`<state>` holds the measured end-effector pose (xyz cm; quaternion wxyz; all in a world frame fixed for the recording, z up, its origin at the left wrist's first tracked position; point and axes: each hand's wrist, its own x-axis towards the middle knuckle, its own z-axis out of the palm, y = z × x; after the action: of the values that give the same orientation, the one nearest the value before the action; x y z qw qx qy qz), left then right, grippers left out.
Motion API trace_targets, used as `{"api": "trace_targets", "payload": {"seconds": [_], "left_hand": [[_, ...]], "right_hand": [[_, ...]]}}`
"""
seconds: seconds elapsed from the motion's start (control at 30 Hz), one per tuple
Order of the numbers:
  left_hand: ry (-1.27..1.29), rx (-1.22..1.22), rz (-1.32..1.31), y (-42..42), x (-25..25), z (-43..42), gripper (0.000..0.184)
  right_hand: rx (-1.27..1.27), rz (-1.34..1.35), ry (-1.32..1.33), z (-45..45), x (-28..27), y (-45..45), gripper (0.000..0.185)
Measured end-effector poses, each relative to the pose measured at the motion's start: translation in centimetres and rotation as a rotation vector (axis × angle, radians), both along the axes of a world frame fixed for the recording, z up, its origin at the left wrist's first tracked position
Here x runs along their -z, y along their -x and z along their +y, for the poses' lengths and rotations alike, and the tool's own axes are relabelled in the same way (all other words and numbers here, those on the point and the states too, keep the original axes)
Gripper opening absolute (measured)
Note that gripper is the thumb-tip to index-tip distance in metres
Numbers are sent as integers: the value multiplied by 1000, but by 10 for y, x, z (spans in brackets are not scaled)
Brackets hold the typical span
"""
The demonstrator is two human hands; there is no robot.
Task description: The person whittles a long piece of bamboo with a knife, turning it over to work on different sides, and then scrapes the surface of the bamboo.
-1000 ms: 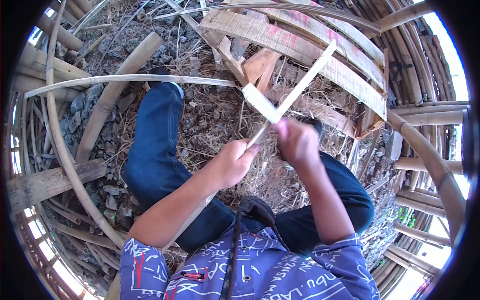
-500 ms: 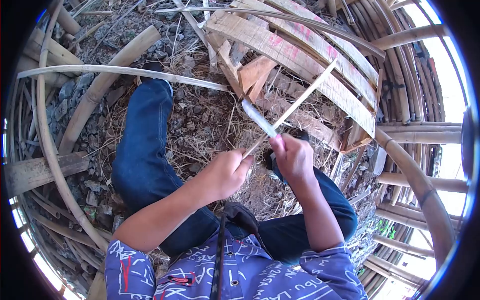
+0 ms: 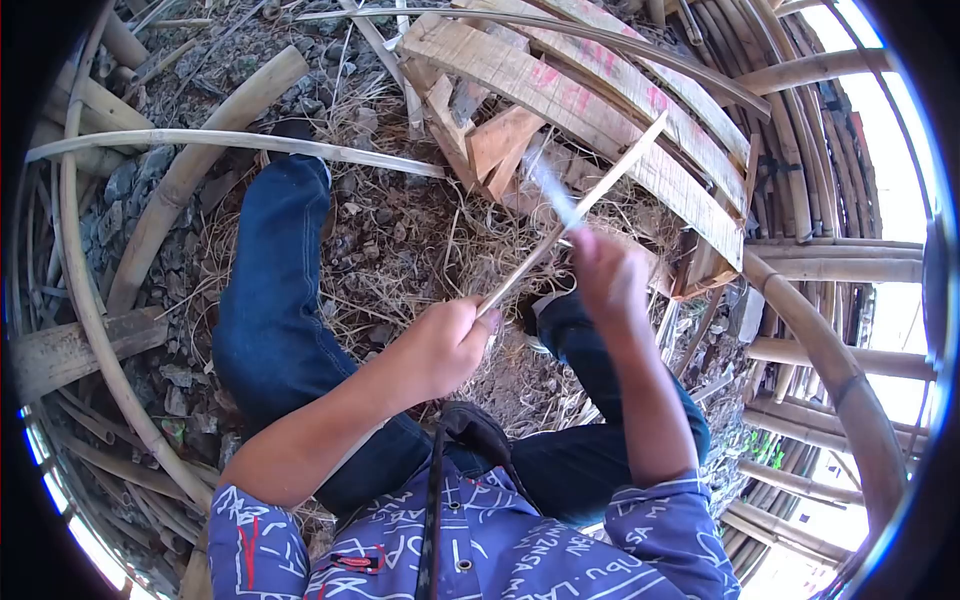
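Note:
My left hand [image 3: 452, 342] is closed round the near end of a thin pale bamboo strip [image 3: 612, 178], which slants up and to the right in front of me. In my right hand [image 3: 610, 275] is a knife [image 3: 553, 190], its handle covered by my fingers. The blade looks smeared by motion and crosses the strip about midway along, pointing up and to the left. Whether its edge touches the strip, I cannot tell. Beyond the strip's far end lies a slatted wooden pallet [image 3: 580, 105] with pink marks.
Dry shavings [image 3: 400, 270] and rubble cover the ground between my legs. On the left lie a thick bamboo pole [image 3: 205, 185], a long split strip [image 3: 240, 143] and a plank [image 3: 90, 350]. A curved bamboo pole [image 3: 850, 380] and stacked bamboo stand on the right.
My right hand and the knife have moved up and outward along the strip, away from my left hand. My left hand keeps its hold, nearly in place.

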<state>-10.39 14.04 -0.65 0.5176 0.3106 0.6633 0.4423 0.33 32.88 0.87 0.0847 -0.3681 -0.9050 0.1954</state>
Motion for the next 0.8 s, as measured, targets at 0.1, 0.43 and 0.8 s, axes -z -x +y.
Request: {"api": "trace_targets", "payload": {"seconds": [0.1, 0.43, 0.8], "left_hand": [[12, 5, -9, -1, -1, 0, 27], [-3, 21, -157, 3, 5, 1, 26], [26, 30, 1, 3, -4, 2, 26]], "right_hand": [[128, -71, -107, 59, -8, -6, 61], [187, 4, -38, 52, 5, -6, 51], [8, -125, -120, 44, -15, -9, 58]]}}
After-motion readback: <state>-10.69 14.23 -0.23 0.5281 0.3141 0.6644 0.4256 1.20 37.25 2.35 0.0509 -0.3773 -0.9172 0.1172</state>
